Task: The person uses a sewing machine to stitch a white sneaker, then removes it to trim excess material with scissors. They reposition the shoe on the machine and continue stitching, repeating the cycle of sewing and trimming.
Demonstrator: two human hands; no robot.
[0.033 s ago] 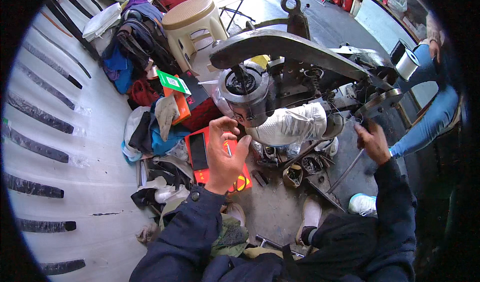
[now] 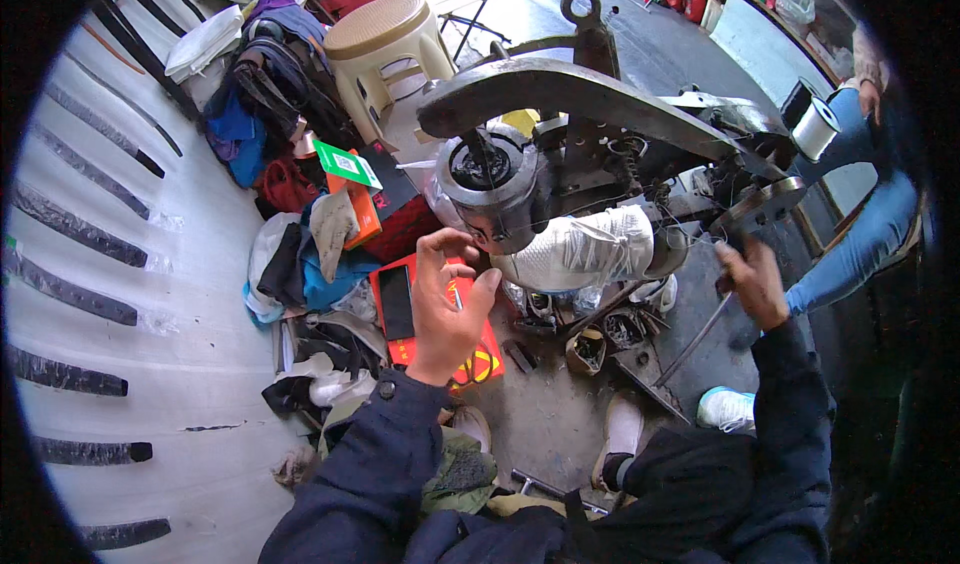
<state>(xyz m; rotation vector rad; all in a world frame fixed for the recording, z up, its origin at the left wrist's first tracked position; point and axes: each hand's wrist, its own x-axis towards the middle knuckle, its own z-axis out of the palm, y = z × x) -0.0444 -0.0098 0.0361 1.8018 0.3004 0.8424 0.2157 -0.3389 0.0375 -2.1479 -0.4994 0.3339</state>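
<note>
A white lace-up shoe (image 2: 590, 249) sits on the arm of a dark metal shoe-sewing machine (image 2: 560, 94), its toe pointing left under the round machine head (image 2: 490, 179). My left hand (image 2: 445, 314) is beside the toe, fingers bent and thumb spread, leaving a gap between them. The thumb tip is close to the toe; whether it touches I cannot tell. On the machine's other side, my right hand (image 2: 755, 284) is curled just below a metal wheel (image 2: 765, 207). Motion blurs it slightly, and what lies inside the fingers is hidden.
A spool of pale thread (image 2: 815, 129) stands at the machine's right. Beyond it is another person's jeans-clad leg (image 2: 860, 234). A red box (image 2: 400, 349) with a dark phone (image 2: 397, 302) lies left, below a beige stool (image 2: 385, 54). Small containers (image 2: 585, 351) stand on the floor.
My right hand has shifted slightly right and down. My left hand and the shoe look nearly unmoved.
</note>
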